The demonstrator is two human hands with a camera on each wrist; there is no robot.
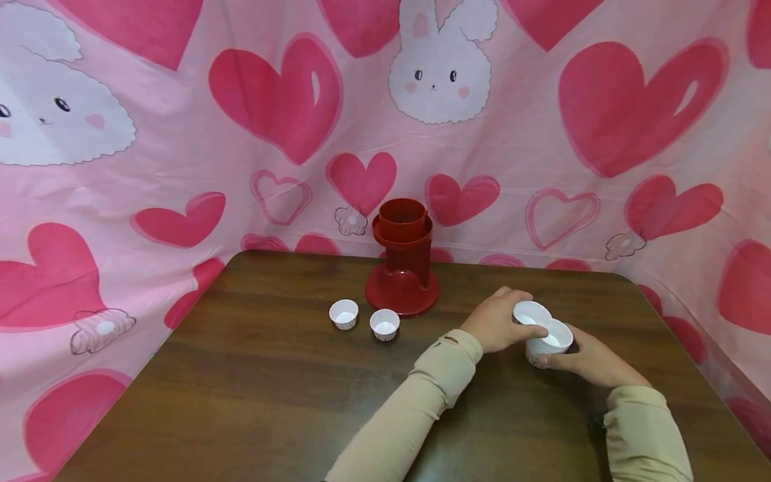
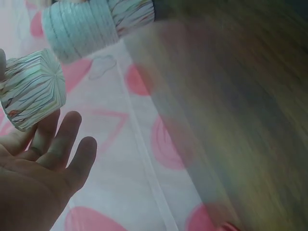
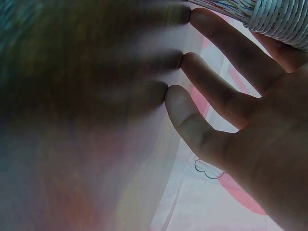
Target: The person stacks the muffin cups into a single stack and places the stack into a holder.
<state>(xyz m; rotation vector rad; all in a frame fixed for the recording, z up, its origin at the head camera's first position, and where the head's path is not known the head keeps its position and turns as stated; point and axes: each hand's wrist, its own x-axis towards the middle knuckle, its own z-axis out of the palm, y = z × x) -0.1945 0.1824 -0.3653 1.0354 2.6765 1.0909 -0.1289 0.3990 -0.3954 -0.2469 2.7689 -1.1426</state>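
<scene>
Between thumb and fingers my left hand [image 1: 498,321] pinches a single white paper baking cup [image 2: 36,89], its pleated side streaked with coloured lines. Right beside it, my right hand [image 1: 593,358] holds a stack of nested paper baking cups [image 1: 551,341] near the tabletop. In the left wrist view the single cup is apart from the stack [image 2: 82,29], whose many rims show as ridges. The right wrist view shows the stack [image 3: 279,21] at the top corner, with several fingertips [image 3: 175,94] touching the table.
Two paper baking cups, one [image 1: 344,314] left of the other [image 1: 385,325], stand apart on the brown wooden table [image 1: 271,395]. Behind them is a red plastic holder [image 1: 405,268] with a wide round base. A pink heart-and-rabbit cloth [image 1: 373,134] hangs around the table's back and sides.
</scene>
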